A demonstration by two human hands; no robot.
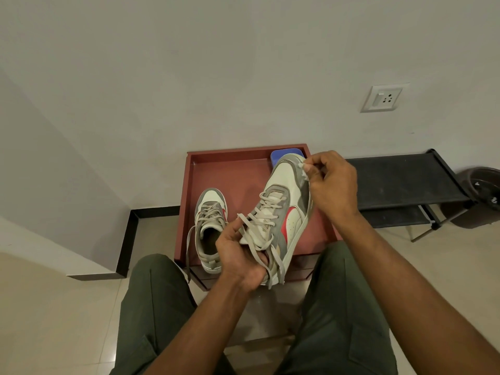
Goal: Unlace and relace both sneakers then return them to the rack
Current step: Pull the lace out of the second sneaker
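Left hand (238, 255) grips raised sneaker (284, 209) at heel; right hand (330, 182) pinches its toe. Second sneaker (209, 226) at 9 o'clock on table (235, 169).

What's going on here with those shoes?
A seated person is working on a pair of sneakers. The left hand grips the raised sneaker at its heel end, among loose laces, while the right hand pinches something small and white near its toe. The other sneaker rests on the red tray.
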